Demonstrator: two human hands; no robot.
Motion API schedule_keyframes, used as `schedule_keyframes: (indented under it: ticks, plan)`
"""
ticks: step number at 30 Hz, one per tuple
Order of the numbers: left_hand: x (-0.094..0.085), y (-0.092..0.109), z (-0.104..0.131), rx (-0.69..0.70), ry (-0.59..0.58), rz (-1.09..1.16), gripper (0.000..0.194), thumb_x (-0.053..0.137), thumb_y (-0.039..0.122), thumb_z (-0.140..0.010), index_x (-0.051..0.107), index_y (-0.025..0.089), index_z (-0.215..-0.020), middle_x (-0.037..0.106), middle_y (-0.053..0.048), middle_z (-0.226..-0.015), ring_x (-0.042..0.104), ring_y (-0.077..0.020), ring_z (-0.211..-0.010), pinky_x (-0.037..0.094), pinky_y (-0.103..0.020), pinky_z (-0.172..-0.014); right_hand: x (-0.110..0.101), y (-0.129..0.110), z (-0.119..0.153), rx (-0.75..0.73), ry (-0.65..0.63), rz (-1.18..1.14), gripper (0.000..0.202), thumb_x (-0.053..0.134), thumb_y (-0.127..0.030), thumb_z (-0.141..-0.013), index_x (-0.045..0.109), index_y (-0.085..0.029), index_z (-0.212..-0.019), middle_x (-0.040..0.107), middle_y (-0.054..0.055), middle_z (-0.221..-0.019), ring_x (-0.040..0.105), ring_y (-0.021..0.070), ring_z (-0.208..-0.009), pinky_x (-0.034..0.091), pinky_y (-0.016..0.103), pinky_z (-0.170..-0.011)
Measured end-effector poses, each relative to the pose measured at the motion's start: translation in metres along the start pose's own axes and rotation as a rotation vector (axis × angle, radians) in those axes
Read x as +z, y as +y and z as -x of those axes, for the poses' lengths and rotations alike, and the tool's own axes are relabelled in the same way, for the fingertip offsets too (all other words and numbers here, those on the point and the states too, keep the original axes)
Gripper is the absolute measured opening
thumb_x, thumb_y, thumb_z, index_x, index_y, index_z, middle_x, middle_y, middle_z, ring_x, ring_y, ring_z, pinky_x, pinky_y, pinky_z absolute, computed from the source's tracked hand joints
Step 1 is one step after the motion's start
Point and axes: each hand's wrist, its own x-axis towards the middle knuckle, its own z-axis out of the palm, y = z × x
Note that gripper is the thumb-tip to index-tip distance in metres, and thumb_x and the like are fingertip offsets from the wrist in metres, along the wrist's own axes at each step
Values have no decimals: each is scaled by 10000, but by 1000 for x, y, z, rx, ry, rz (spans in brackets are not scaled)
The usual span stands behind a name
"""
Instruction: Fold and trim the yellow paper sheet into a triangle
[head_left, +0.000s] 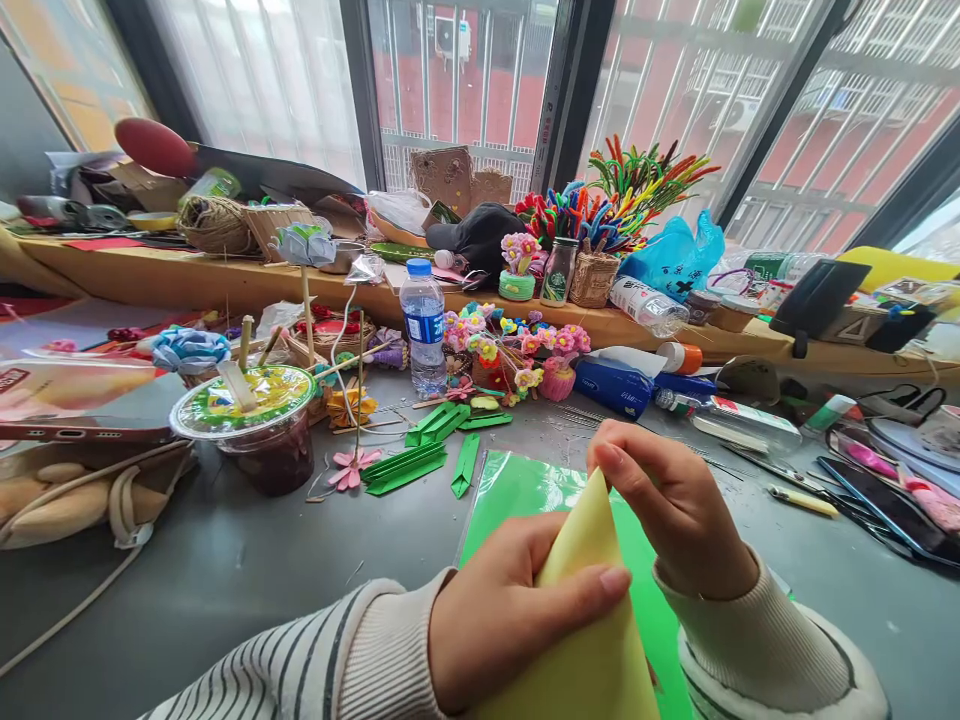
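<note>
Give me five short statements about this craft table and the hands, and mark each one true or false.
1. Both hands, the left hand and the right hand, hold the folded pale yellow paper sheet. True.
2. A red paper sheet lies under the yellow one. False: it is a bright green paper sheet.
3. The clear plastic water bottle with a blue cap stands upright. True.
4. The sealed plastic cup of dark drink lies tipped over. False: it stands upright on the grey table.
5. The folded green paper strips lie beyond the hands. True.
</note>
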Motion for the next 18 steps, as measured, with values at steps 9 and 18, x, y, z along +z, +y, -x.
schedule_keyframes:
  ticks: [9,18]
  plan:
    - [0,1,-1,-5,10,-27,132,474,282,-765,481,154,-800,555,6,-641,586,-152,-633,430,-224,-546,-5,0,-1,-15,-43,39,216,367,-305,-806,460,-188,-650,442,-9,-621,430,122,-578,338,235,-552]
    - [0,-2,-1,-8,30,-18,156,490,305,-749,463,156,-785,560,2,-636,585,-156,-624,432,-231,-540,-3,-1,0,-20,-59,118,200,394,-264,-797,427,-192,-614,417,-23,-577,406,111,-538,320,228,-522]
